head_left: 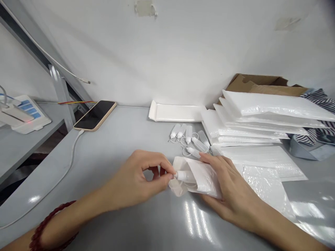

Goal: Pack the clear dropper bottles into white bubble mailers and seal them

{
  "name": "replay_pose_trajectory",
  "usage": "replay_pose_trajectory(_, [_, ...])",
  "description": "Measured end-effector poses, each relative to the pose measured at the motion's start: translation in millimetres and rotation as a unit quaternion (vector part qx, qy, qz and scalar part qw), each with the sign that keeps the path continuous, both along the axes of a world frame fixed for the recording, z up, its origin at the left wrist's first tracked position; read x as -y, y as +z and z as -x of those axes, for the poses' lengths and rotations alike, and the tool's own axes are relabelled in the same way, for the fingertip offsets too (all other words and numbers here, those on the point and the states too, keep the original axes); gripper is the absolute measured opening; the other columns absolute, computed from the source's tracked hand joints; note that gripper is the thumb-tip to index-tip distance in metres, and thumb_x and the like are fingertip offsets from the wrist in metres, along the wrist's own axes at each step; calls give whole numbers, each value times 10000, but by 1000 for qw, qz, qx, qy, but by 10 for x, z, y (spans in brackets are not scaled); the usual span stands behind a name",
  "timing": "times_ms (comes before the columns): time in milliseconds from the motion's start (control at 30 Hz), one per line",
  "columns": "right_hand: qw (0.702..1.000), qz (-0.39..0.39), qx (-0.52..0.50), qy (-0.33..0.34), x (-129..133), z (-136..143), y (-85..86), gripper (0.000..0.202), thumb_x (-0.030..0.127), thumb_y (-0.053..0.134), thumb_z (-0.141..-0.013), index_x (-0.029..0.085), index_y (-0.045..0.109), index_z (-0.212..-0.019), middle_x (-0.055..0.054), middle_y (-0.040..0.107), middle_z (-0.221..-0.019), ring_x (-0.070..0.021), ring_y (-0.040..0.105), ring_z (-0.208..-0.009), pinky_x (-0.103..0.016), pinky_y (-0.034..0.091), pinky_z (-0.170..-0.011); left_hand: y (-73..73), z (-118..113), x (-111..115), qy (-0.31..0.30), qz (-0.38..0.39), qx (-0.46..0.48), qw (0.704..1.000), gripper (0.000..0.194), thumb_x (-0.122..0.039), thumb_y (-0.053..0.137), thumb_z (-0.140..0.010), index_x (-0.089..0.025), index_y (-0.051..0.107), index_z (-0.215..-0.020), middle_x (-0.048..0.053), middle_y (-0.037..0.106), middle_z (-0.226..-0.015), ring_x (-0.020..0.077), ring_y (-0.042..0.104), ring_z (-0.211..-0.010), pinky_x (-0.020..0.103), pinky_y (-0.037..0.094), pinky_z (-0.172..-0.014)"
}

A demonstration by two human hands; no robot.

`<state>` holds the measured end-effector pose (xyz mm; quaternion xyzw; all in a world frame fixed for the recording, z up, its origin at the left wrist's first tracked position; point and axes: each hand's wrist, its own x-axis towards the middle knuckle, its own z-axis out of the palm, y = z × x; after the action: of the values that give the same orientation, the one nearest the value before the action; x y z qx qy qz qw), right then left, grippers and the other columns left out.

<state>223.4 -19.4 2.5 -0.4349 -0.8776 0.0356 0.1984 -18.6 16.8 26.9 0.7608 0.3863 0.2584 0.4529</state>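
Note:
Between thumb and fingertips, my left hand (149, 176) pinches the white cap end of a small dropper bottle (184, 176). The bottle's body reaches into the mouth of a white padded envelope (206, 177). My right hand (229, 184) is wrapped around the envelope from the right, fingers on top and thumb side below. The envelope's opening faces left, its flap spread beneath the bottle. Just behind the envelope lie several small translucent bottles (188, 134) with ring-like loops. The far end of the held bottle is hidden inside the envelope.
A stack of white padded envelopes (261, 122) stands at the right, with a cardboard box (264, 85) behind. More envelopes (267, 181) lie flat nearby. A white tray (178, 113) rests against the wall. At the left, a phone (95, 115) is on a charging cable (72, 160).

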Motion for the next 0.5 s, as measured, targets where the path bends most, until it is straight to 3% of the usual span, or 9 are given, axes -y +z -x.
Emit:
replay_pose_trajectory(133, [999, 7, 3, 31, 27, 24, -14, 651, 228, 540, -806, 106, 234, -1368, -181, 571, -1173, -300, 543, -1018, -488, 456, -846, -124, -119, 138, -19, -74, 6, 997, 203, -68, 527, -811, -191, 687, -834, -18, 702, -765, 103, 608, -639, 196, 456, -595])
replay_pose_trajectory(233, [998, 21, 13, 66, 44, 44, -20, 633, 200, 530, -804, 85, 243, -1356, -171, 570, -1138, -300, 528, -1023, -494, 442, -861, -194, -214, 255, -32, -94, 20, 995, 239, -14, 477, -821, -181, 633, -752, -28, 677, -733, 90, 591, -644, 182, 438, -623])
replay_pose_trajectory(367, [995, 33, 12, 97, 78, 59, -30, 660, 193, 542, -784, 78, 237, -1358, -159, 568, -1115, -299, 523, -998, -503, 436, -856, -147, -283, 318, -110, -84, -30, 990, 256, 4, 478, -803, -164, 461, -611, -40, 581, -633, 84, 482, -577, 198, 395, -589])
replay_pose_trajectory(433, [994, 32, 13, 105, 91, 59, -35, 681, 193, 551, -775, 77, 229, -1364, -154, 570, -1098, -300, 524, -988, -506, 434, -854, -110, -287, 316, -164, -85, -56, 981, 241, 5, 493, -797, -164, 449, -633, -29, 601, -691, 95, 499, -629, 206, 416, -636])
replay_pose_trajectory(500, [994, 31, 14, 102, 93, 57, -37, 671, 188, 549, -779, 78, 235, -1362, -153, 570, -1092, -298, 526, -982, -500, 437, -849, -110, -269, 310, -172, -111, -66, 977, 200, -5, 487, -821, -160, 493, -696, -1, 622, -771, 116, 532, -698, 219, 438, -695])
